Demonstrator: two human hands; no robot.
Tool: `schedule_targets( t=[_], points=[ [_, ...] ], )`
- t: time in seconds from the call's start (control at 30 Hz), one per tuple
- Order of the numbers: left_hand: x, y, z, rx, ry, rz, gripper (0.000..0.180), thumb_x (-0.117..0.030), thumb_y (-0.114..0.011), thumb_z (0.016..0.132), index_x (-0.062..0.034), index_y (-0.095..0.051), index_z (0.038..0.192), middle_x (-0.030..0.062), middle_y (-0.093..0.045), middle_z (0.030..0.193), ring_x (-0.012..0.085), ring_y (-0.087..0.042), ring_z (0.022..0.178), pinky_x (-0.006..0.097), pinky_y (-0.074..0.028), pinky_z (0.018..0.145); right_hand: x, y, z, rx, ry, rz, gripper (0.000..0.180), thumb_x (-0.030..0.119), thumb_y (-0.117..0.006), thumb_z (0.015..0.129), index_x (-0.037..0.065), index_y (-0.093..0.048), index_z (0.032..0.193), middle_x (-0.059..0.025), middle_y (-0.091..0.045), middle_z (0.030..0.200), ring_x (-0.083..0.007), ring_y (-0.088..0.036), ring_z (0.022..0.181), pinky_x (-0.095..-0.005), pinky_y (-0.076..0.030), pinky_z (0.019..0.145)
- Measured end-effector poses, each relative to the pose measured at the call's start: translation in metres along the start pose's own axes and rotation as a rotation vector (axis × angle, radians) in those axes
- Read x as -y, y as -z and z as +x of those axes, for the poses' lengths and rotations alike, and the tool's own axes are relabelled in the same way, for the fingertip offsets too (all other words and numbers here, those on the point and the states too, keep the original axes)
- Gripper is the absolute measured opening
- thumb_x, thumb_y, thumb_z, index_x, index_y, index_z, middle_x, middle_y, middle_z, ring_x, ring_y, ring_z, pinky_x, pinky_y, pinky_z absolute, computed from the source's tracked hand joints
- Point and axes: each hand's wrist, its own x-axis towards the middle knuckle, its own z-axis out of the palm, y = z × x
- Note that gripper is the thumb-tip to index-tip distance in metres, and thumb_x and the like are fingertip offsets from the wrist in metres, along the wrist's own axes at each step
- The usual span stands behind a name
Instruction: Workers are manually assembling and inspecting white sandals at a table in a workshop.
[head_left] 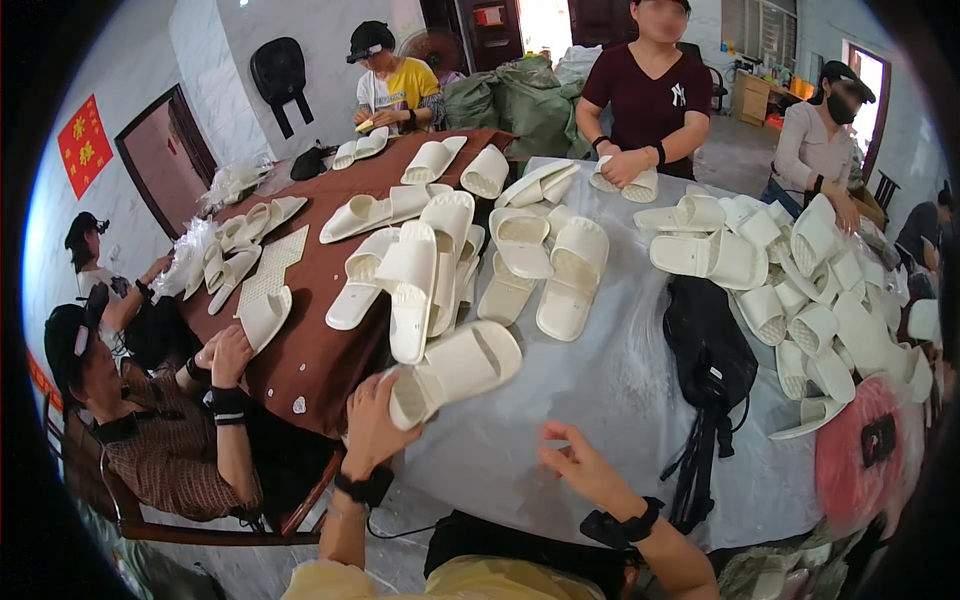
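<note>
My left hand point(376, 428) is closed on the strap end of a cream-white slide slipper point(478, 362), whose sole points away to the right. It is tilted above the near edge of the table. My right hand point(584, 470) hovers over the grey table cover point(620, 395) with loosely bent fingers apart and nothing in them. Just beyond the held slipper, a stack of matching slippers point(411, 290) leans together. Beside that stack, more slippers point(574, 280) lie on the grey cover.
A black bag point(708, 345) with straps lies right of my right hand. Farther right is a large heap of slippers point(800, 260), with a red plastic bundle point(862, 450) at its near side. A brown cloth point(310, 340) covers the left table. Several people work around the tables, some handling slippers.
</note>
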Motion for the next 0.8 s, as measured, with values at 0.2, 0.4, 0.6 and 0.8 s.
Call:
schedule_targets(
  t=[0.2,0.4,0.6,0.8],
  points=[
    [-0.017,0.023,-0.080,0.051,-0.168,-0.105,0.080,-0.029,-0.079,0.046,-0.0107,-0.046,0.117,0.0178,-0.044,0.119,0.0368,-0.042,0.108,0.047,-0.032,0.090,-0.012,0.001,0.030,-0.132,0.063,-0.303,0.056,0.033,-0.055,0.086,-0.005,-0.037,0.123,-0.0190,-0.047,0.110,-0.0245,-0.052,0.090,-0.0329,-0.046,0.073],
    [-0.032,0.020,-0.090,0.113,-0.188,-0.226,0.078,-0.031,-0.079,0.048,-0.0115,-0.047,0.116,0.0179,-0.043,0.120,0.0360,-0.043,0.108,0.048,-0.032,0.088,-0.003,0.025,0.031,0.000,0.026,-0.668,0.038,0.034,-0.056,0.083,-0.001,-0.057,0.099,-0.0154,-0.056,0.090,-0.0262,-0.054,0.077,-0.0350,-0.044,0.069],
    [-0.031,0.017,-0.082,0.026,-0.086,-0.261,0.082,-0.034,-0.080,0.051,-0.0056,-0.043,0.118,0.0213,-0.044,0.119,0.0378,-0.043,0.108,0.043,-0.038,0.084,0.055,0.075,-0.037,-0.390,0.055,-0.298,0.024,0.022,-0.055,0.086,-0.002,-0.057,0.087,-0.0056,-0.054,0.077,-0.0131,-0.051,0.066,-0.0260,-0.042,0.059],
    [-0.096,0.019,-0.068,0.481,0.077,-0.660,0.075,-0.035,-0.070,0.071,-0.0018,-0.034,0.128,0.0223,-0.035,0.129,0.0307,-0.055,0.092,0.039,-0.046,0.079,0.015,0.058,-0.063,-0.504,-0.102,-0.127,0.024,0.025,-0.055,0.087,0.003,-0.048,0.092,-0.0007,-0.049,0.069,-0.0060,-0.042,0.047,-0.0207,-0.034,0.043]
  ],
)
